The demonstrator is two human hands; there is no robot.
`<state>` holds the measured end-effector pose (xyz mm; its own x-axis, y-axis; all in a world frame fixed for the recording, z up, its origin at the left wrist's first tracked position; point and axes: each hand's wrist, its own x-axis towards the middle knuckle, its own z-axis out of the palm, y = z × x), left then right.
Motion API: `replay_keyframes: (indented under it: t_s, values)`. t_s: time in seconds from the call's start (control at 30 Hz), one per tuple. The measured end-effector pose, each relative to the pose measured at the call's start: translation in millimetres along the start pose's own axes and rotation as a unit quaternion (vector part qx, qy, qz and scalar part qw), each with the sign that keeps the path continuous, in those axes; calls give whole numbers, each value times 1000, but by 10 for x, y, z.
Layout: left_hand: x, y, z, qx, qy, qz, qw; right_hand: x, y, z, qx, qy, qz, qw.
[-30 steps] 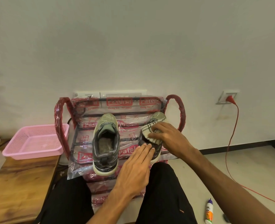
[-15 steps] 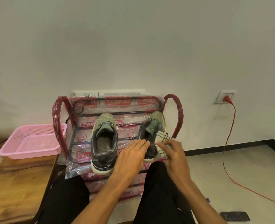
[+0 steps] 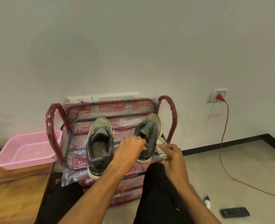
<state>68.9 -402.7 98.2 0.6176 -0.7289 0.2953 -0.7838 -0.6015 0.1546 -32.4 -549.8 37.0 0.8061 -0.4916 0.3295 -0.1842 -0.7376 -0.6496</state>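
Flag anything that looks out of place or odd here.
The shoe rack is still in its printed plastic wrap, with both shoes standing on it. A small bottle and a dark remote lie on the floor at right, and a red cable trails loose across it from the wall socket.

Home room, plastic-wrapped shoe rack (image 3: 111, 109), wall socket (image 3: 218, 95), tiled floor (image 3: 230, 162)
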Motion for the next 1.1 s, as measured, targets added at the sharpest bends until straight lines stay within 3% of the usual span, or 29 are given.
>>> replay_keyframes:
  t_s: [0.33, 0.43, 0.7, 0.97, 1.1]
  values:
    - [26, 384, -110, 34, 198, 22, 979, 95, -295, -225, 99, 83, -13, 992]
    - [63, 431, -145, 27, 206, 12, 978, 90, -334, -244, 78, 83, -27, 993]
    - [70, 384, 4, -91, 74, -95, 988, 88, -116, -22, 21, 13, 1, 1000]
    - [194, 276, 2, -228, -96, -77, 966, 44, 50, 20, 117, 9, 87, 989]
    - [199, 228, 17, -252, -122, -70, 957, -47, 4, 5, 129, 28, 90, 987]
